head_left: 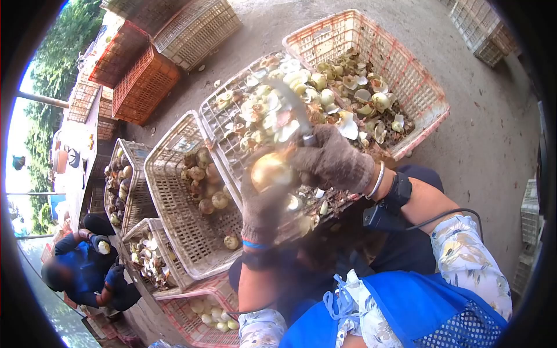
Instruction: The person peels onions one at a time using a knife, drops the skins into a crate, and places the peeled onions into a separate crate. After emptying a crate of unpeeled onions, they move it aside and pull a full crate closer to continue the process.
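My left hand (261, 211), in a dirty brown glove and blurred by motion, holds an onion (271, 172) with brownish-yellow skin. Close beside it, my right hand (333, 159), gloved too, is wrapped round the handle of a curved blade (290, 98), which points up and left and is blurred. Both hands are over a crate (420, 87) with peeled onion layers and skins (348, 93) in it. To the left, a white crate (174, 136) holds several unpeeled onions (219, 200).
Peeled onions (214, 316) lie in a red crate below left. Another person (81, 267) sits at the left, holding an onion. Crates with onions and peelings stand between us. Stacked crates (145, 87) are at the upper left, others (481, 29) at the upper right.
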A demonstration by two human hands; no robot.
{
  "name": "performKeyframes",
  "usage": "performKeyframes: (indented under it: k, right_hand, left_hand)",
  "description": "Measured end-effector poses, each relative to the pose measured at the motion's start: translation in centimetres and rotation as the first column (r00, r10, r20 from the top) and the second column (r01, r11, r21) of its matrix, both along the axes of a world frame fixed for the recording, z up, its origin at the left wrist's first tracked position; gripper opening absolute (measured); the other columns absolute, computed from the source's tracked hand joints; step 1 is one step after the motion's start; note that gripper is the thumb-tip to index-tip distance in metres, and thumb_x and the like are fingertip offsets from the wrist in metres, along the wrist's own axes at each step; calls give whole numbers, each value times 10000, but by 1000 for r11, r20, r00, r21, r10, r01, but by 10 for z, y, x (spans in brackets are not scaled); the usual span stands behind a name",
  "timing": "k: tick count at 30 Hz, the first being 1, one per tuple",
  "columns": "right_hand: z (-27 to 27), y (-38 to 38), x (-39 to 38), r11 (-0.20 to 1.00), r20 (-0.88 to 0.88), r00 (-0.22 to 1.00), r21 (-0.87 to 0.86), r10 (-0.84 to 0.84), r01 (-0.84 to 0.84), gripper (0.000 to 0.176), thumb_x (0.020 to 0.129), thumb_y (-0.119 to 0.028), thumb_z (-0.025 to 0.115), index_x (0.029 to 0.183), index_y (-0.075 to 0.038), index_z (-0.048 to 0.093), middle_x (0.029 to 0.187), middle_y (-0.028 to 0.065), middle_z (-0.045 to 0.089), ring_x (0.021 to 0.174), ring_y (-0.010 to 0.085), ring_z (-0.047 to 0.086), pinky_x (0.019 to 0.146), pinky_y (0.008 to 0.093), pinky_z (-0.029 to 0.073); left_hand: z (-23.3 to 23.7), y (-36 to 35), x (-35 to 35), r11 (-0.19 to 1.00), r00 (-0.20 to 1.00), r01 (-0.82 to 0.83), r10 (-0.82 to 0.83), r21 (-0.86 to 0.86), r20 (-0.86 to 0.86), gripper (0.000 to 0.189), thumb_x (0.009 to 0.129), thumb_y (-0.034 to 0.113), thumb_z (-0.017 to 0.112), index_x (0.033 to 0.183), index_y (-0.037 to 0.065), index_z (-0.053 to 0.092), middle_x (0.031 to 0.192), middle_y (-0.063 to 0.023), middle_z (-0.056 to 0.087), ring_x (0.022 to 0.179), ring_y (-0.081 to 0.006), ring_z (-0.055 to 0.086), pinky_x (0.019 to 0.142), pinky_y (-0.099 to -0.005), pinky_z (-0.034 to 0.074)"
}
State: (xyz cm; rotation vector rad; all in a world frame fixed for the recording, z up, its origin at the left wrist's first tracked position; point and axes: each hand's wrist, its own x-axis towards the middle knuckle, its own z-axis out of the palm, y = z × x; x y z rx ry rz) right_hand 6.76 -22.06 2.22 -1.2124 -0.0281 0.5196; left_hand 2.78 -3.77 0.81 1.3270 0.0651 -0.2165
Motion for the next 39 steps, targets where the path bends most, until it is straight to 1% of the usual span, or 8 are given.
performKeyframes:
  k: [4,5,7,10,14,27,35,39]
  right_hand:
    - [-28,-26,52,840,-24,863,-244,-505,485,243,775,-131,760,990,-49,681,940,106,709,820,176,676,688,316,559]
    - [-102,-51,87,456,731,610,-450,-306,768,313,758,-201,773,1011,-46,673,953,125,704,882,200,669,768,329,549]
    - [-75,-58,84,98,890,456,-452,-18,887,339,798,-289,764,991,-30,663,797,121,678,761,212,663,729,325,547]
    - [-29,-30,40,611,584,795,-574,-162,546,345,842,-302,745,1010,-20,639,712,84,647,677,180,637,681,317,545]
    - [-35,2,3,959,-382,915,282,131,-19,256,908,-251,681,1031,-34,623,696,34,620,459,91,535,370,221,419]
    - [-4,1,-10,950,357,927,-232,-117,210,199,810,-137,746,970,-31,690,767,31,657,694,70,565,646,266,506]
    - [-13,-6,-12,642,764,447,-639,465,424,270,799,-107,646,1051,-23,599,896,170,607,796,365,628,676,440,521]
    - [-5,-4,-10,512,699,419,-712,579,480,290,792,-130,622,1058,-23,582,884,146,609,790,337,637,647,427,528]
  left_hand:
    - [9,-3,-1,983,994,-87,75,-160,-75,755,724,149,718,1390,-9,398,1341,-228,515,1269,-400,494,1054,-561,418]
    - [0,3,-3,983,994,-92,82,-161,-69,755,724,149,718,1390,-9,398,1341,-228,515,1269,-400,494,1054,-561,418]
    - [-23,17,0,975,985,-84,50,203,168,749,726,138,709,1392,-10,399,1361,-230,499,1271,-403,489,1063,-561,410]
    - [-35,28,-2,951,965,-143,73,273,251,733,727,112,701,1390,0,409,1372,-208,498,1280,-371,486,1083,-535,397]
    - [0,6,-4,982,973,-182,188,-59,135,509,792,-35,654,1279,56,535,1183,-103,617,1052,-187,617,847,-272,533]
    - [-16,16,0,982,999,-41,35,-185,-32,747,734,224,783,1360,10,435,1220,-160,591,1092,-308,612,921,-458,537]
    - [-13,19,1,998,999,-46,47,-37,23,736,658,161,815,1313,47,499,1175,-151,617,1082,-336,615,927,-478,524]
    - [-25,23,3,488,879,-183,-307,853,365,355,854,353,697,1157,178,635,1064,-80,660,1013,-284,640,835,-442,525]
